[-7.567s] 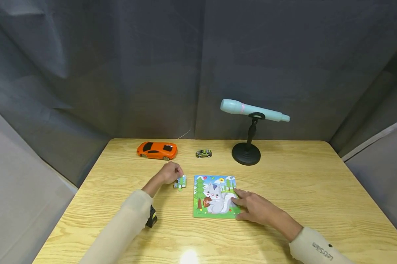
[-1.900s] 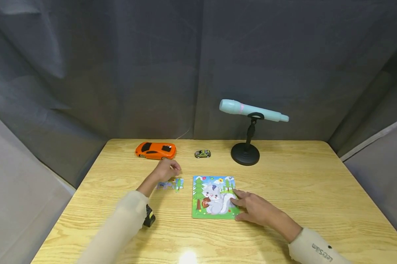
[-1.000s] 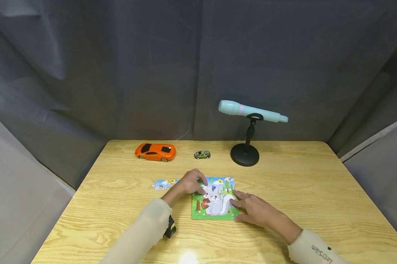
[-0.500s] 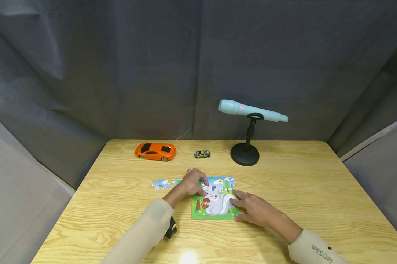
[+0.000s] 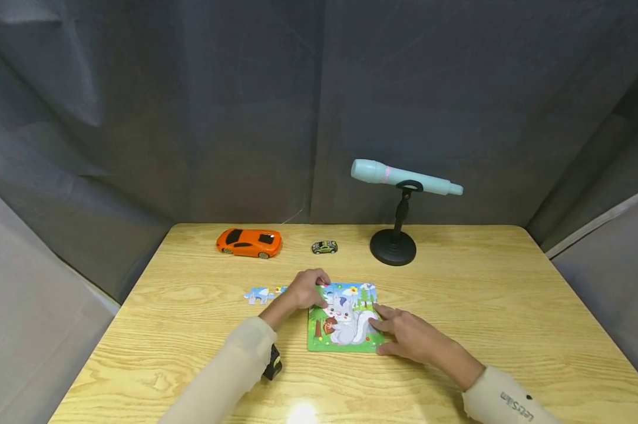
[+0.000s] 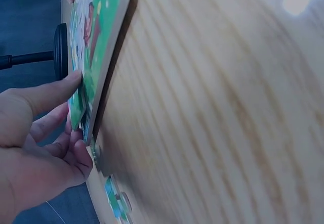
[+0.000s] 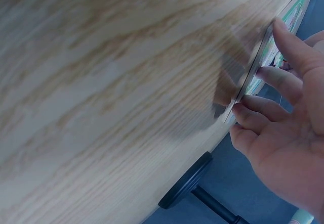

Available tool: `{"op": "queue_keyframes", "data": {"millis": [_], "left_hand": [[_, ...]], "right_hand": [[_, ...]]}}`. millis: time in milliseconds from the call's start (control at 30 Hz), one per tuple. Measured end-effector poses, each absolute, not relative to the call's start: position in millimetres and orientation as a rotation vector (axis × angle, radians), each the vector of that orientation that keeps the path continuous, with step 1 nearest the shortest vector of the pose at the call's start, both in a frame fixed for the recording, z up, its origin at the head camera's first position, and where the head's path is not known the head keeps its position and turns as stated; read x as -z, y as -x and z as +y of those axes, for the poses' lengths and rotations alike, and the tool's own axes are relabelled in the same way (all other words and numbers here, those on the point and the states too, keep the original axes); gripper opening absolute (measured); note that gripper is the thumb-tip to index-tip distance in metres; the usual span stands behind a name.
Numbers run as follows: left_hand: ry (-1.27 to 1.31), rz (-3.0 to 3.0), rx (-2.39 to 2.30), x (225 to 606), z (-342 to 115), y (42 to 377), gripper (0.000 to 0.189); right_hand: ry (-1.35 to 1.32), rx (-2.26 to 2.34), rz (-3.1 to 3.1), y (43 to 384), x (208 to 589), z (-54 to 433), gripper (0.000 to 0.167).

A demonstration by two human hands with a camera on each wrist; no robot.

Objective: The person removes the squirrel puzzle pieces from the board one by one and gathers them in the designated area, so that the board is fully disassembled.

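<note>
A squirrel jigsaw puzzle (image 5: pixel 350 337) in a green-edged board lies flat on the table. My left hand (image 5: pixel 304 290) is over its upper left corner. In the left wrist view, thumb and fingers pinch a green puzzle piece (image 6: pixel 77 110), one edge tilted up from the board. The hand partly hides that piece in the head view. My right hand (image 5: pixel 407 333) rests along the board's right edge with fingers extended, thumb at the near corner. Loose puzzle pieces (image 5: pixel 258 295) lie left of the board, partly behind the left wrist.
An orange toy car (image 5: pixel 248 243) and a small green patterned car (image 5: pixel 324 247) stand at the back of the wooden table (image 5: pixel 456 277). A light blue microphone (image 5: pixel 403 176) sits on a black stand (image 5: pixel 393 247) behind the puzzle. A grey curtain (image 5: pixel 244 118) hangs behind.
The left hand has gone right from the loose pieces to the board's upper left corner and now lifts a piece's edge. Loose pieces lie farther left than at first. The right hand stays put.
</note>
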State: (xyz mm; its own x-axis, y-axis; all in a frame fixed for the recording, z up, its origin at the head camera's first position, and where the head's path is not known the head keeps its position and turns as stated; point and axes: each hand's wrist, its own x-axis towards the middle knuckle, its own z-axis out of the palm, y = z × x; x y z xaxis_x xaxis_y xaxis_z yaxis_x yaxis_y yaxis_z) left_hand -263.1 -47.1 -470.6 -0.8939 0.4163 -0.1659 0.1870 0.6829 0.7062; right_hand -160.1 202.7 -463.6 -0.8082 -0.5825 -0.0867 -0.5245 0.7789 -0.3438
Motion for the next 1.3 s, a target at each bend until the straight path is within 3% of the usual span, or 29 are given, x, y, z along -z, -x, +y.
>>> {"op": "queue_keyframes", "data": {"millis": [167, 267, 833, 1300], "left_hand": [[-0.527, 2.637, -1.016, 469, -50, 265, 0.016], [-0.532, 2.638, -1.029, 468, -50, 267, 0.011], [-0.541, 2.681, -1.089, 446, -79, 278, 0.013], [-0.464, 2.73, -1.053, 432, -158, 287, 0.013]], "right_hand": [[0.86, 0.456, 2.776, 160, 463, 203, 0.061], [0.856, 0.457, 2.774, 159, 463, 203, 0.061], [0.865, 0.468, 2.781, 160, 462, 203, 0.061], [0.887, 0.466, 2.781, 160, 464, 204, 0.059]]}}
